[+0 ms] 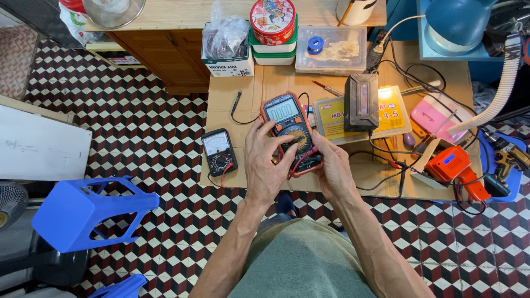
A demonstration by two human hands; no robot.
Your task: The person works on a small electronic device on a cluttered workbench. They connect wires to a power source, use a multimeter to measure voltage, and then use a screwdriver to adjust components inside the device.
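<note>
Two hands, left (268, 160) and right (331, 168), each hold a side of the orange digital multimeter (290, 132) on the cardboard-covered worktop (265, 88); a thumb slipping on its dial could select the wrong range, or snag the red lead (302, 160).

The floor (138, 121) is tiled in a cube pattern of dark red, black and white. A low wooden table (430, 72) covered with cardboard runs along the upper right. A wooden cabinet (165, 55) stands beyond its left edge. A blue plastic stool (83, 212) lies tipped at lower left, below a white board (41, 146). A blue desk lamp (455, 25) stands at the table's far right corner.
</note>
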